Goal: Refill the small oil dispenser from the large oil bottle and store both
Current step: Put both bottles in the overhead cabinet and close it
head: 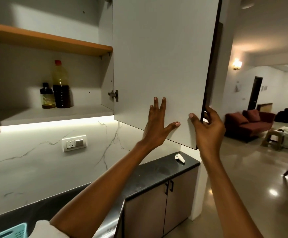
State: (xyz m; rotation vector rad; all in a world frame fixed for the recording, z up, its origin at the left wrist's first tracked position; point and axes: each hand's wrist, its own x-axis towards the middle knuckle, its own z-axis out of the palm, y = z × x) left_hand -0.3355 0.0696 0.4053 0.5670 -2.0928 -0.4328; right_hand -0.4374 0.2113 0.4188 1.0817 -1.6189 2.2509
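Black stone surface (157, 170) runs along a white marble-look wall w/ a switch plate (74, 143); a small white controller (179, 158) lies at its far right end. Grey base cabinets sit below. Beyond, to the right: glossy floor, red sofa (249, 123), lit wall lamp (237, 64). Teal basket (11, 231) shows at near left.

Upper cabinet is open; its lower shelf (54, 114) carries both task items, standing upright & touching. Large oil bottle (61, 85), red cap, holds dark oil to approx. halfway. Small oil dispenser (47, 97), black cap, sits just left of it; yellowish oil inside, level hard to tell.

Cabinet door (162, 66): left hand (158, 122) is spread flat on its inner face; right hand (208, 127) grips the door's free edge, thumb on the inside.
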